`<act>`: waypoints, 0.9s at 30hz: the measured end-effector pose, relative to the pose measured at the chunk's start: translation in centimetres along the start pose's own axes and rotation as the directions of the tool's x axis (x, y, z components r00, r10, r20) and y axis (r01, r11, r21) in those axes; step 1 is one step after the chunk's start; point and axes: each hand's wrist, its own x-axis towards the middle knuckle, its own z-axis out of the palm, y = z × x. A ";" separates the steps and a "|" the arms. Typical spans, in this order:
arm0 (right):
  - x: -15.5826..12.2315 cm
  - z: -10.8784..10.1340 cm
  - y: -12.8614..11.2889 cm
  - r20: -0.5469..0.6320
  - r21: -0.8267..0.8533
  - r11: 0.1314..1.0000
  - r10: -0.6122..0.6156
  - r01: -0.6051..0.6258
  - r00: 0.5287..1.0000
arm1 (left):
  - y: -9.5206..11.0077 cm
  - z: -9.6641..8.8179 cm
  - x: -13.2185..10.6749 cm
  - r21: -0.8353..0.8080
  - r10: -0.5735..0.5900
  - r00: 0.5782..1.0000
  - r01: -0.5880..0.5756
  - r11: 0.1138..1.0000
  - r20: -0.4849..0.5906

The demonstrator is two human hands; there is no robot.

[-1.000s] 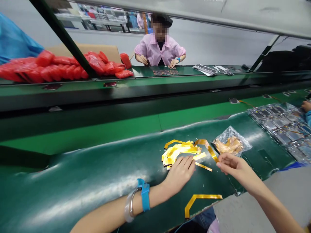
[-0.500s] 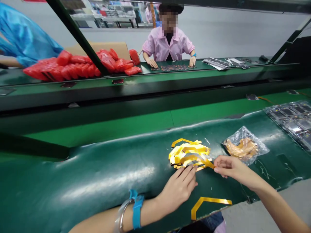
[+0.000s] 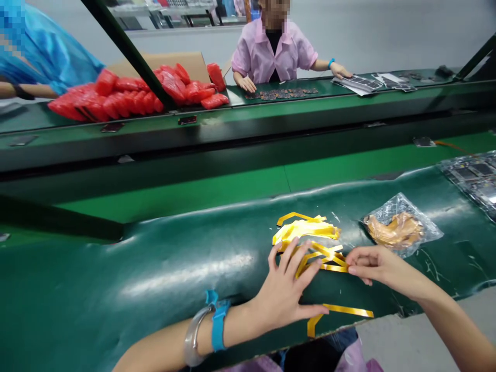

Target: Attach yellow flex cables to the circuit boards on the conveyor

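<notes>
Above the dark-green bench mat [image 3: 186, 274], pinched the end of a thin golden-yellow ribbon strip [image 3: 338, 259] in the right hand [image 3: 366, 263], apparently for control; spread the left hand [image 3: 284, 292] wide over loose yellow strips [image 3: 303, 264], with contact unclear, beside a shiny yellow pile [image 3: 306, 231]. Had a bent yellow strip [image 3: 349, 310] near the front edge [image 3: 382, 320], smooth mat leftward for moving, and a clear plastic bag [image 3: 428, 235] bounding the right.

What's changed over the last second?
The left hand has spread its fingers, its thumb now over the lone strip; contact is unclear. The right hand has moved left, bringing its pinched strip closer to the pile. Across, the co-worker's left hand has gone to the black-and-white sheets. The clear bag and lone strip stayed put.
</notes>
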 end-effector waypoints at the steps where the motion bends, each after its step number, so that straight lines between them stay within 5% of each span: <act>1: 0.4 0.1 0.4 -0.022 -0.054 0.998 -0.018 0.017 1.000 | 0.2 0.2 -0.4 0.015 0.016 0.999 -0.017 1.000 0.041; 7: 1.3 1.0 2.0 -0.253 -0.450 0.887 -0.239 0.105 0.937 | 0.3 1.5 -1.6 0.063 0.009 0.981 -0.021 0.998 0.193; 10: -0.6 1.6 1.8 -0.345 -0.696 0.703 -0.504 0.144 0.792 | 0.0 1.9 -1.6 0.069 0.005 0.987 -0.016 0.998 0.161; 12: -2.2 2.3 1.8 -0.244 -0.787 0.565 -0.653 0.247 0.717 | -0.3 2.1 -1.3 0.086 -0.007 0.989 -0.006 0.996 0.144; 18: -4.9 6.4 5.2 0.307 -0.793 0.262 -0.608 0.550 0.732 | -1.4 1.7 0.2 0.033 -0.062 0.988 0.058 0.998 0.141; 22: -4.7 8.3 8.4 0.354 -0.799 0.167 -0.646 0.578 0.676 | -1.6 1.0 0.4 -0.063 -0.085 0.987 0.094 0.994 0.136; 27: -5.4 8.7 9.0 0.311 -0.703 0.211 -0.767 0.679 0.561 | -1.7 0.0 -0.5 -0.248 -0.180 0.980 0.195 0.949 0.083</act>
